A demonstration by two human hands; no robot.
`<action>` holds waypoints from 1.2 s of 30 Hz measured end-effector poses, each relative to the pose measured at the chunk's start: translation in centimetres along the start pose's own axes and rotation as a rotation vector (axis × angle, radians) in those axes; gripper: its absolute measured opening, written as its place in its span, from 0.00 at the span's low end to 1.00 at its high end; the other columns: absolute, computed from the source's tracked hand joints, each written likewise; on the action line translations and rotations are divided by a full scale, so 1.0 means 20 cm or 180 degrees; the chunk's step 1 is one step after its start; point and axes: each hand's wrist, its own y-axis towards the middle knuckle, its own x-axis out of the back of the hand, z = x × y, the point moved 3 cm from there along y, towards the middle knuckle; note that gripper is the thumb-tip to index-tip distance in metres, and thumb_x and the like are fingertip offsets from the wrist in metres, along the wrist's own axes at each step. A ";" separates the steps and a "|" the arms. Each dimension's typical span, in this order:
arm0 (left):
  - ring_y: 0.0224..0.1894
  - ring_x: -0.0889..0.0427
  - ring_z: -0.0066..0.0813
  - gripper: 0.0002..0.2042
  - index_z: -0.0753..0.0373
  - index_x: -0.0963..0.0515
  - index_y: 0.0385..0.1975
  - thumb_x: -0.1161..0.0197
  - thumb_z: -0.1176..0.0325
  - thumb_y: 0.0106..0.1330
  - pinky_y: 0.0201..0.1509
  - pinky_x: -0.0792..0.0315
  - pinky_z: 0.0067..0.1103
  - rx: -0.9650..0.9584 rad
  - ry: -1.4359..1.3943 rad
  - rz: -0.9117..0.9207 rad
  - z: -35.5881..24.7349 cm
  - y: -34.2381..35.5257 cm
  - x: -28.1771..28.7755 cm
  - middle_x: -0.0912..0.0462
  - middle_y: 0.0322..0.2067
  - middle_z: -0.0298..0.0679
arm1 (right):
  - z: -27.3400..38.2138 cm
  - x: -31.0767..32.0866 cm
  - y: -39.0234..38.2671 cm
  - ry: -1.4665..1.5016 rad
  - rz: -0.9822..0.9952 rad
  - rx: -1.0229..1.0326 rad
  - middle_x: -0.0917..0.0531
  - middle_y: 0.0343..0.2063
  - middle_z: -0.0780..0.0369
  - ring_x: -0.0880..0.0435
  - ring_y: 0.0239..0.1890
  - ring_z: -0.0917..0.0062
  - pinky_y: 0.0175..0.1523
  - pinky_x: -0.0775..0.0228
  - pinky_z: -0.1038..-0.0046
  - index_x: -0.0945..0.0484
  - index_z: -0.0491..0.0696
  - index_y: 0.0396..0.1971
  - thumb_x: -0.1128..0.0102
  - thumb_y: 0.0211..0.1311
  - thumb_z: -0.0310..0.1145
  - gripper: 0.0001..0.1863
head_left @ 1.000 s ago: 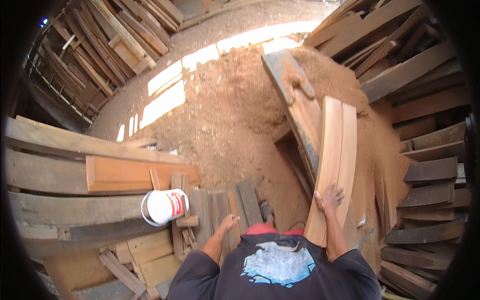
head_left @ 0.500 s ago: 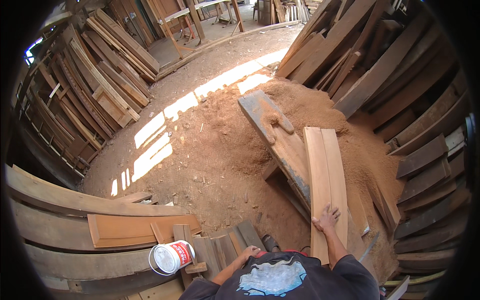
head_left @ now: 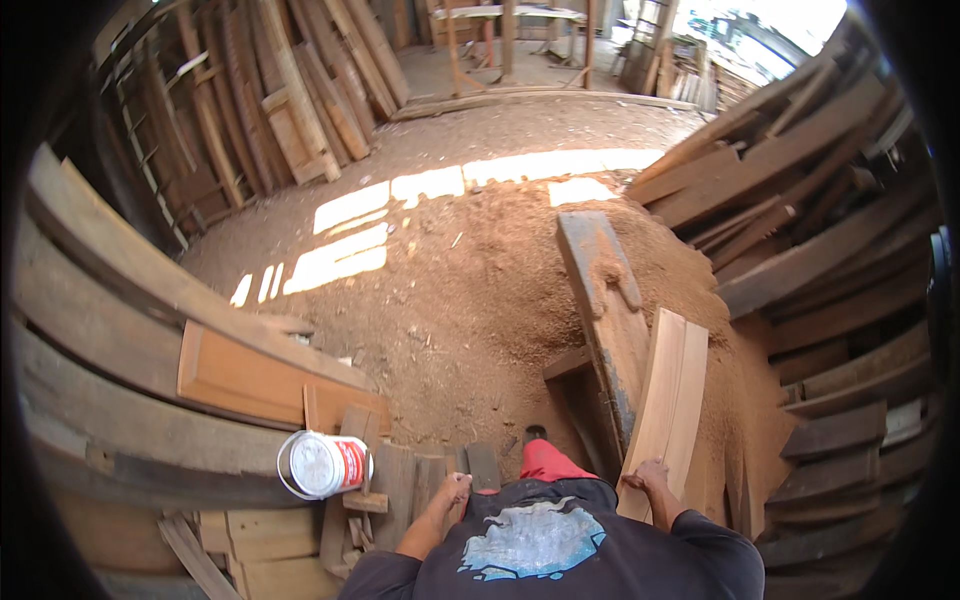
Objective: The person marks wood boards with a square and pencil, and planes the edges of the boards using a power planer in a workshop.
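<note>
My right hand grips the near end of a pair of light wooden planks that point away from me, beside a grey sawdust-covered bench. My left hand hangs by my side with its fingers curled, holding nothing, just above short dark board ends. My dark printed shirt fills the lower middle.
A white bucket with a red label lies on its side on boards at my left. An orange panelled door piece leans there. Stacked timber rises on the right; a sawdust mound lies ahead.
The view has tilted up and shows more of the yard ahead. My right hand still holds the planks, now lower in view. My left arm has swung down beside my body.
</note>
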 end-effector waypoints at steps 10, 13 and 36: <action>0.18 0.25 0.28 0.19 0.63 0.19 0.27 0.44 0.53 0.69 0.24 0.30 0.30 -0.0068 0.0407 -0.0385 0.31 -0.02 0.01 0.23 0.18 0.37 | 1.10 0.69 0.19 0.0051 0.1525 0.1625 0.11 0.40 0.54 0.11 0.38 0.66 0.45 0.19 0.67 0.13 0.44 0.46 0.41 0.69 0.57 0.28; 0.20 0.24 0.32 0.19 0.63 0.20 0.26 0.44 0.53 0.70 0.31 0.27 0.32 0.0044 0.0258 -0.1018 0.29 0.05 0.04 0.22 0.22 0.36 | 1.38 0.74 0.42 -0.0159 0.1150 0.2616 0.12 0.46 0.49 0.14 0.49 0.59 0.55 0.23 0.62 0.15 0.44 0.50 0.41 0.67 0.54 0.27; 0.49 0.18 0.44 0.27 0.58 0.23 0.55 0.52 0.40 0.74 0.50 0.23 0.38 0.0486 -0.2471 -0.0752 -1.06 0.83 1.00 0.20 0.48 0.48 | 3.77 1.82 0.87 -0.0094 0.0702 0.3822 0.12 0.34 0.51 0.11 0.36 0.65 0.45 0.20 0.64 0.16 0.40 0.41 0.42 0.67 0.46 0.22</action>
